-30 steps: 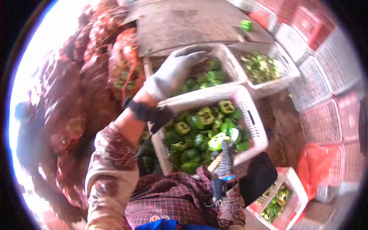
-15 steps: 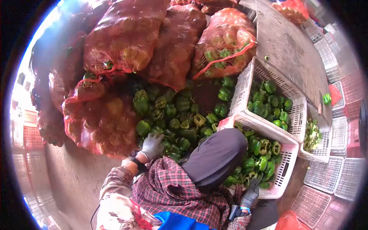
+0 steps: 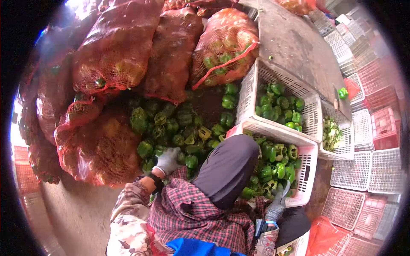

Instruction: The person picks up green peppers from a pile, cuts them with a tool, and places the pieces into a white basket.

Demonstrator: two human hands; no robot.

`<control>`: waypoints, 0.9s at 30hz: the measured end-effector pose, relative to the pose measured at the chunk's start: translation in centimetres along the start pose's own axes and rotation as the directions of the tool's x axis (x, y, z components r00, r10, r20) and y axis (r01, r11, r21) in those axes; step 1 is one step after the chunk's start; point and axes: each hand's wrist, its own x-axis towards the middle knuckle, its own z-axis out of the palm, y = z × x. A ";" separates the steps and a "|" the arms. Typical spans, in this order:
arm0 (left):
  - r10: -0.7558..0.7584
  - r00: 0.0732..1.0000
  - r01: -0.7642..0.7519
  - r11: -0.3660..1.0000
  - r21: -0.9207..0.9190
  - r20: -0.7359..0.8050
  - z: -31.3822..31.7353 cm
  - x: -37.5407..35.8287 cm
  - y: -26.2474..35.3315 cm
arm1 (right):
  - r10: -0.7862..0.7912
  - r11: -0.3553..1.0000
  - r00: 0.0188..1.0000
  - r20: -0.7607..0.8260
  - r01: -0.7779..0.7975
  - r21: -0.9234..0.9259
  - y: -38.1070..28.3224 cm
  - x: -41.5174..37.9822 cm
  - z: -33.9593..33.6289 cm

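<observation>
My left hand (image 3: pixel 168 161), in a grey glove, rests among the green bell peppers (image 3: pixel 185 116) heaped on the floor. Its fingers look apart and touch the heap, and the peppers partly hide the tips. My right hand (image 3: pixel 276 208), gloved too, is closed around a small knife (image 3: pixel 287 187) whose pale curved blade sticks up past the fingers. That hand is at the near edge of a white crate (image 3: pixel 311 170) holding green peppers, several of them cut open and hollow. My bent knee (image 3: pixel 232 166) stands between the heap and this crate.
Red mesh sacks (image 3: pixel 113 47) full of peppers pile up behind and left of the heap. Another white crate (image 3: pixel 245 96) of peppers stands behind the near one. Beyond it are a crate of trimmings (image 3: pixel 332 134), a flat board (image 3: pixel 299 42) and stacked crates (image 3: pixel 352 170).
The view has shifted, so the scene sits further left. My left hand has moved slightly over the heap. My right hand has tilted up, and the knife blade now shows.
</observation>
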 end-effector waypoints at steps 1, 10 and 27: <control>-0.078 0.993 0.064 0.988 -0.143 -0.088 -2.0 0.1 0.2 | 0.060 0.997 0.998 0.013 -0.061 0.055 -1.2 -0.1 -0.4; 0.458 0.819 -0.458 0.160 -0.874 -0.345 -23.4 -6.6 17.0 | -0.190 0.830 0.900 0.392 -0.066 0.554 -12.0 -4.4 2.2; 0.538 0.797 -0.273 -0.083 -0.958 -0.273 -8.3 -6.5 32.8 | -0.430 0.863 0.870 0.240 0.475 -0.175 -9.6 -5.3 -3.6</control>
